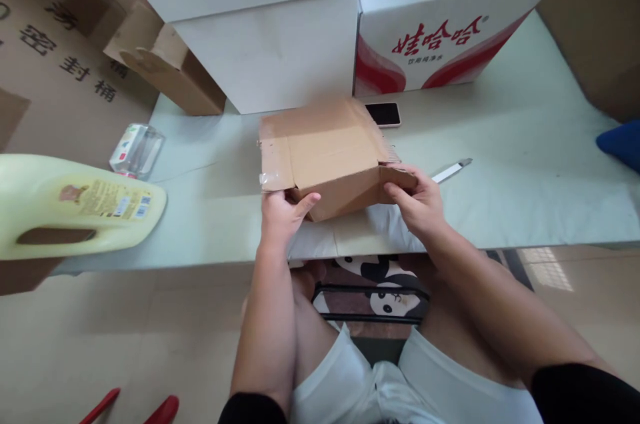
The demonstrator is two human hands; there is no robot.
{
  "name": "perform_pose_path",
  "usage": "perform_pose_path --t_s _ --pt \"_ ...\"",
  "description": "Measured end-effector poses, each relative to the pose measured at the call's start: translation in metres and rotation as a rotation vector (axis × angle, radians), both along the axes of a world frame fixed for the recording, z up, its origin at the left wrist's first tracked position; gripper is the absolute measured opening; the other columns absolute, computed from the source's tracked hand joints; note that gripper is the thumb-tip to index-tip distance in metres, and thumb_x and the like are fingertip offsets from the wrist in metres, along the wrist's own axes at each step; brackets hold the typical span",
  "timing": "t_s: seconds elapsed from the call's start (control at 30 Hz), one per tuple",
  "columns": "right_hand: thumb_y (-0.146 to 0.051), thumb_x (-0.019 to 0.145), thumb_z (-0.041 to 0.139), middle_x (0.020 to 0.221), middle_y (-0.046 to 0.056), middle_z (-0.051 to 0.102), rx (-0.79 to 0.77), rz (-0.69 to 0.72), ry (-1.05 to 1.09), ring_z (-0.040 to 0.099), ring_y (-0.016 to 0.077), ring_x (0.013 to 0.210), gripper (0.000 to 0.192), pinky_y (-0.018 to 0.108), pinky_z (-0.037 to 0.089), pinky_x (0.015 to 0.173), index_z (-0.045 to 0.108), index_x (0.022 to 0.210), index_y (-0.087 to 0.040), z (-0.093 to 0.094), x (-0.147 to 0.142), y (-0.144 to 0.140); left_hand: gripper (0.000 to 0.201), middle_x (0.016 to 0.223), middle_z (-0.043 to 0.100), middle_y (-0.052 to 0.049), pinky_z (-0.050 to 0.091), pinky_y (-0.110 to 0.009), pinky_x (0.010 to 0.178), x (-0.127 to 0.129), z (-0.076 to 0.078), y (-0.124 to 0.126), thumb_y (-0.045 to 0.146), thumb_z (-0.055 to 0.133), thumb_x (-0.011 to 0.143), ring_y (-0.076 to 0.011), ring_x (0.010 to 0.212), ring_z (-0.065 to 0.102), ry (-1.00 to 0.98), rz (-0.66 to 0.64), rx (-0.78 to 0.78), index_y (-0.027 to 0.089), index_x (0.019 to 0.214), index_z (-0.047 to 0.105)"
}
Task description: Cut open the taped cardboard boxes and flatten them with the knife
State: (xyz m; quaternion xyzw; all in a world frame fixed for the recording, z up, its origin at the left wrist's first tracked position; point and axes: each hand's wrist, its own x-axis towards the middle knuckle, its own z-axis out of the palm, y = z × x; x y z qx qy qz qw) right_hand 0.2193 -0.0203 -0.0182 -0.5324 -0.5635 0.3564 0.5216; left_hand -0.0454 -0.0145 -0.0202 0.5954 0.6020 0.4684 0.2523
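- Pale green table [525,164] in soft daylight.
- Beige tiled floor [125,337] below the table.
- White cartons [270,44] stacked at the table's far edge.

Two hands [283,211] [417,201], one small cardboard box [325,154], one phone [383,114], one yellow jug [75,207], one knife [450,172].

Single head-worn view, looking forward and steeply down from above the seated person's lap, close over the near table edge [210,257], stacked boxes [280,44] filling the far side, edges seemingly bowed by a wide lens
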Motion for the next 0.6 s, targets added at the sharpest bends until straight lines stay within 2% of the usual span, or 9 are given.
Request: perform_pose_path --t_s 0.07,0.13,0.2,0.27,0.33,0.4,0.5,0.53,0.6 --pt "-0.035 0.082 0.065 0.111 0.006 0.076 -0.001 -0.019 0.009 0.071 0.0260 0.107 0.026 0.046 0.056 0.098 0.068 0.106 -0.025 -0.001 0.002 -0.001 0.068 0.105 0.074 -0.017 0.055 -0.046 0.099 0.003 0.008 0.003 0.074 0.076 0.065 -0.0311 0.107 0.070 0.017 0.072 0.002 0.016 0.100 0.071" --pt "-0.038 0.083 0.065 0.114 0.007 0.075 -0.020 -0.013 0.039 0.071 0.0258 0.105 0.035 0.045 0.058 0.094 0.066 0.115 -0.026 -0.004 0.007 -0.001 0.062 0.100 0.075 -0.015 0.057 -0.046 0.093 0.005 0.016 0.003 0.069 0.076 0.067 -0.0301 0.100 0.072 -0.023 0.079 -0.025 0.015 0.096 0.072" --pt "-0.043 0.085 0.062 0.120 0.008 0.073 -0.045 0.001 0.063 0.071 0.0258 0.105 0.048 0.044 0.059 0.090 0.059 0.130 -0.027 -0.007 0.014 0.001 0.051 0.096 0.077 -0.012 0.059 -0.043 0.087 0.006 0.021 0.000 0.061 0.076 0.070 -0.0279 0.093 0.073 -0.131 -0.008 -0.075 0.017 0.095 0.073" --pt "-0.047 0.089 0.057 0.123 0.008 0.073 -0.058 -0.010 0.076 0.070 0.0261 0.108 0.049 0.045 0.058 0.092 0.059 0.134 -0.027 -0.009 0.022 0.004 0.041 0.092 0.078 -0.010 0.061 -0.041 0.081 0.002 0.025 -0.005 0.054 0.075 0.069 -0.0265 0.086 0.074 -0.282 -0.106 -0.104 0.019 0.091 0.075" --pt "-0.048 0.091 0.053 0.117 0.006 0.075 -0.071 -0.039 0.095 0.070 0.0260 0.108 0.041 0.046 0.057 0.094 0.068 0.122 -0.027 -0.008 0.029 0.006 0.037 0.084 0.077 -0.010 0.061 -0.041 0.066 -0.005 0.028 -0.011 0.053 0.069 0.067 -0.0255 0.071 0.072 -0.461 -0.216 -0.181 0.020 0.084 0.075" --pt "-0.049 0.091 0.052 0.110 0.005 0.077 -0.076 -0.064 0.152 0.071 0.0257 0.104 0.036 0.046 0.056 0.095 0.075 0.110 -0.027 -0.007 0.034 0.007 0.038 0.075 0.075 -0.011 0.054 -0.040 0.047 -0.014 0.030 -0.019 0.054 0.065 0.066 -0.0237 0.051 0.065 -0.603 -0.347 -0.355 0.020 0.078 0.075" --pt "-0.049 0.088 0.058 0.108 0.005 0.078 -0.042 -0.095 0.235 0.072 0.0260 0.103 0.034 0.046 0.055 0.096 0.078 0.104 -0.026 -0.005 0.039 0.007 0.036 0.065 0.071 -0.012 0.042 -0.036 0.035 -0.024 0.031 -0.026 0.053 0.068 0.065 -0.0236 0.039 0.059 -0.604 -0.549 -0.687 0.019 0.073 0.073" --pt "-0.049 0.086 0.060 0.107 0.005 0.079 -0.033 -0.104 0.243 0.072 0.0265 0.103 0.034 0.047 0.055 0.097 0.078 0.102 -0.026 -0.005 0.040 0.008 0.034 0.061 0.069 -0.011 0.042 -0.035 0.035 -0.025 0.030 -0.027 0.052 0.070 0.065 -0.0234 0.039 0.059 -0.555 -0.565 -0.732 0.019 0.071 0.072" --pt "-0.050 0.085 0.061 0.106 0.006 0.079 -0.028 -0.115 0.233 0.073 0.0275 0.103 0.034 0.048 0.055 0.097 0.078 0.102 -0.026 -0.005 0.041 0.008 0.033 0.061 0.068 -0.009 0.048 -0.035 0.044 -0.024 0.025 -0.022 0.051 0.073 0.067 -0.0238 0.049 0.063 -0.446 -0.469 -0.643 0.019 0.072 0.069"
